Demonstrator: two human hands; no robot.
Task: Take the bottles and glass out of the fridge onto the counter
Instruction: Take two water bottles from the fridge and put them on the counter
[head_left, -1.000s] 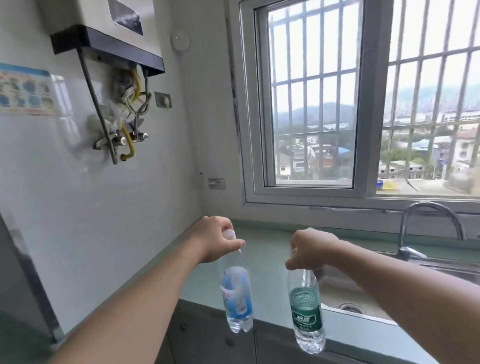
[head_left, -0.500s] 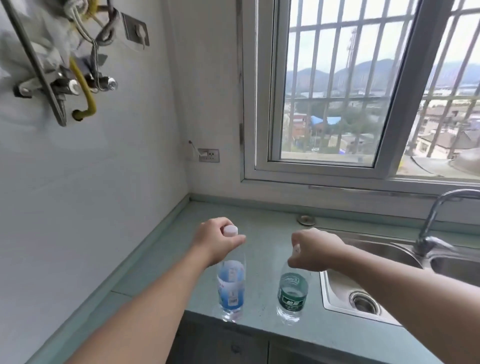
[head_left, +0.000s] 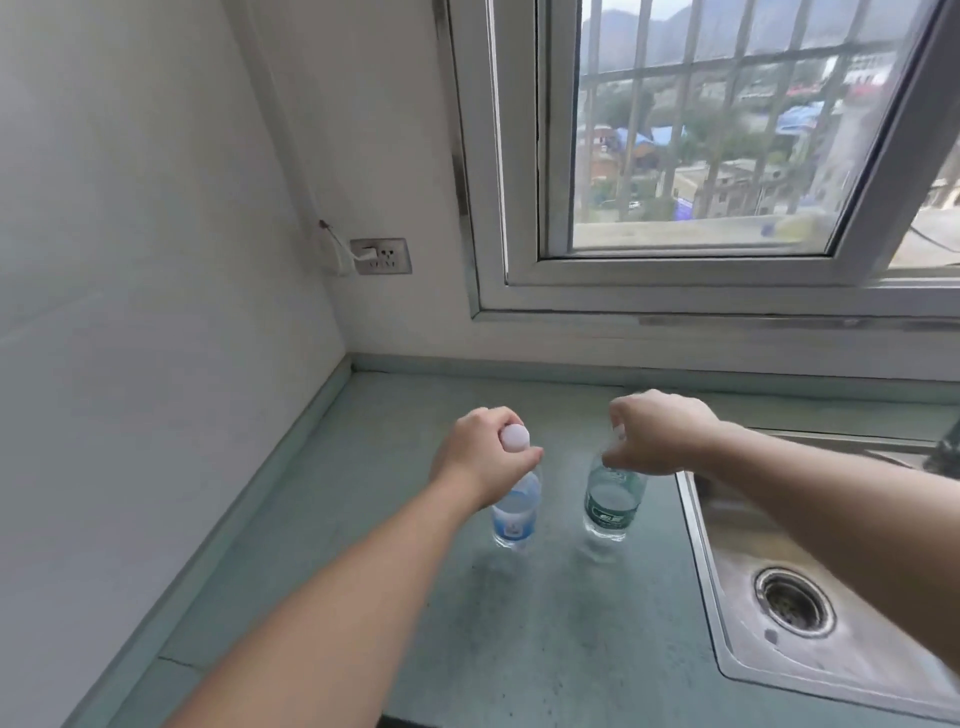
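Pinching each cap from above, my left hand (head_left: 480, 457) is gripping the blue-labelled bottle (head_left: 516, 512) and my right hand (head_left: 657, 434) the green-labelled bottle (head_left: 612, 501), both hanging upright beneath my fingers, side by side, seemingly touching the counter (head_left: 363, 483) beside the sink (head_left: 810, 649).

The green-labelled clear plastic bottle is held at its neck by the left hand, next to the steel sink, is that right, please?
Not quite: the head view shows the right hand holding the green-labelled clear plastic bottle at its neck, next to the steel sink.

labels on the blue-label bottle (head_left: 514, 519) and green-label bottle (head_left: 610, 506) are too blurred to read.
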